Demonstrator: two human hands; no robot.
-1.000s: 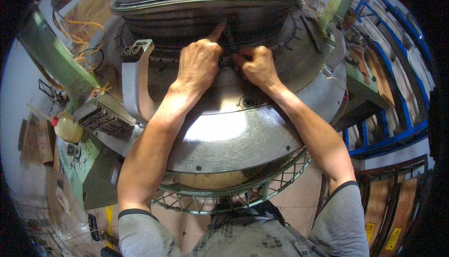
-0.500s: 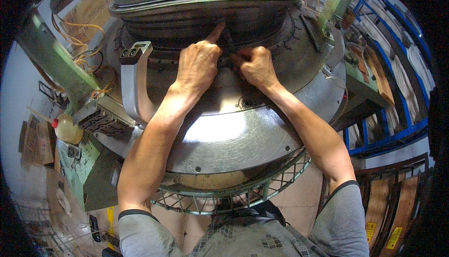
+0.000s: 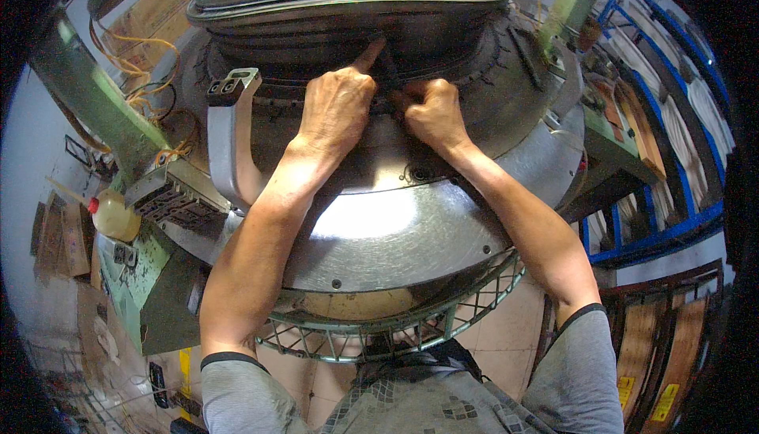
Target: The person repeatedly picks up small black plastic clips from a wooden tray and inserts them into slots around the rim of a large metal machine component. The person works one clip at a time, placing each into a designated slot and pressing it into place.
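Both my hands reach to the foot of the dark round cylinder point(image 3: 292, 47) of a large metal machine. My left hand point(image 3: 338, 102) has its index finger stretched up against the cylinder wall; its other fingers bend down and are partly hidden. Close beside it, my right hand point(image 3: 433, 110) is closed, its thumb and fingertips in shadow at a narrow dark upright piece point(image 3: 387, 70) between the hands. What those fingertips grip I cannot make out. Below the hands lies a shiny curved metal plate point(image 3: 395, 236) with a small round fitting point(image 3: 419, 173).
A grey metal bracket point(image 3: 229, 137) rises beside my left forearm. Green machine posts point(image 3: 103, 86) stand left and right. A pale bottle with a red cap point(image 3: 118, 217) sits at left. A lattice ring point(image 3: 379, 339) runs below the plate; a blue rack point(image 3: 656, 236) is at right.
The hands keep nearly the same place and pose. The view has shifted very slightly; no object has visibly moved.
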